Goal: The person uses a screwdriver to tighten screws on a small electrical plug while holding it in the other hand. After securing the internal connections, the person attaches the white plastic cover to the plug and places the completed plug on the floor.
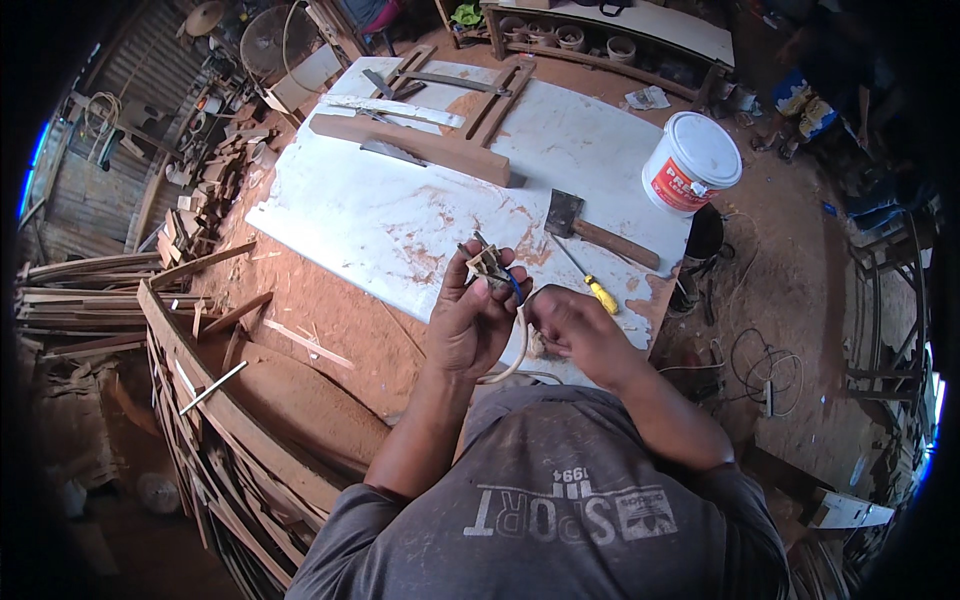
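Observation:
My left hand [465,320] grips a small opened electrical plug [485,262] with metal prongs upward, in front of my chest. A blue wire [515,284] and a pale cable [522,350] run down from it. My right hand [570,330] is just beside it, fingers curled and pinched at the cable where the wire emerges. Beyond my hands, a yellow-handled screwdriver [602,294] lies on the white board [330,200], below a wooden-handled hammer or hatchet [610,240] with a dark metal head.
A white lidded bucket [690,160] stands at the board's right. A plank [420,145], saw and wooden frames lie toward the back. Timber strips [90,305] and a curved wooden piece [220,400] are at left. A bench [610,30] is behind; a person [820,70] is at far right.

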